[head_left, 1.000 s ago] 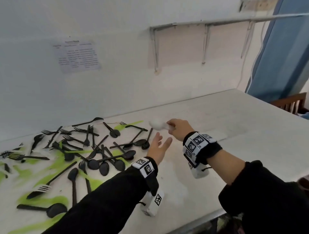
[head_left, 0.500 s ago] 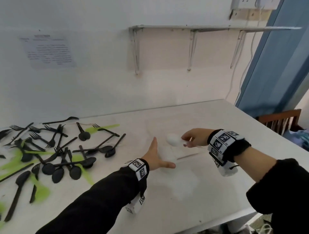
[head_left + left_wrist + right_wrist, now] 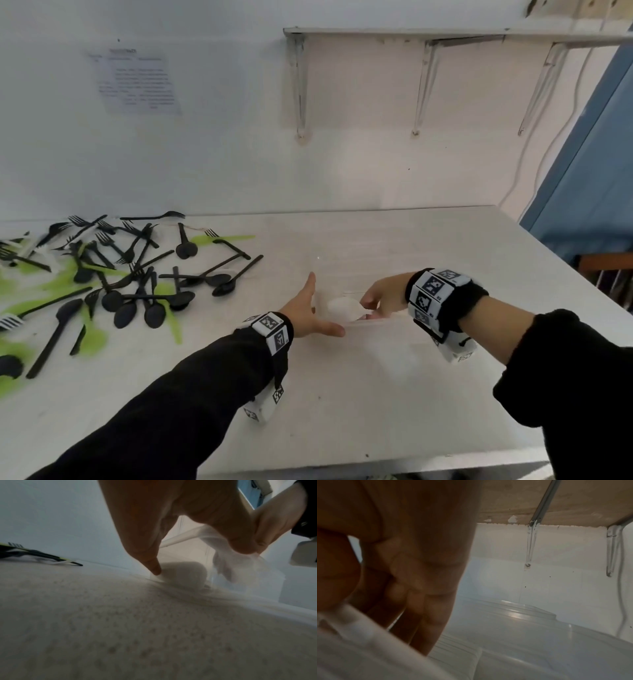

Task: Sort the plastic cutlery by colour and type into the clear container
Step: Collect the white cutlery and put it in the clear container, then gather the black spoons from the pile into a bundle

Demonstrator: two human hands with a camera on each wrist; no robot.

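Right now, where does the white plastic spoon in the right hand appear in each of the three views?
Head: white plastic spoon at centre, bowl leftward, pinched by the right hand.
Left wrist: upper right, blurred white under the fingertips.
Right wrist: lower left, pale blurred handle.
Shared landmark: the clear plastic container, under the spoon.

Cutlery heap (image 3: 113,274) lay on table (image 3: 394,394), far left, near back wall. Clear container (image 3: 240,582) sat mid-table, right of heap. Left hand (image 3: 308,315) touched container's left side; right hand (image 3: 382,301) above it. Shelf (image 3: 445,32) hung on wall behind.
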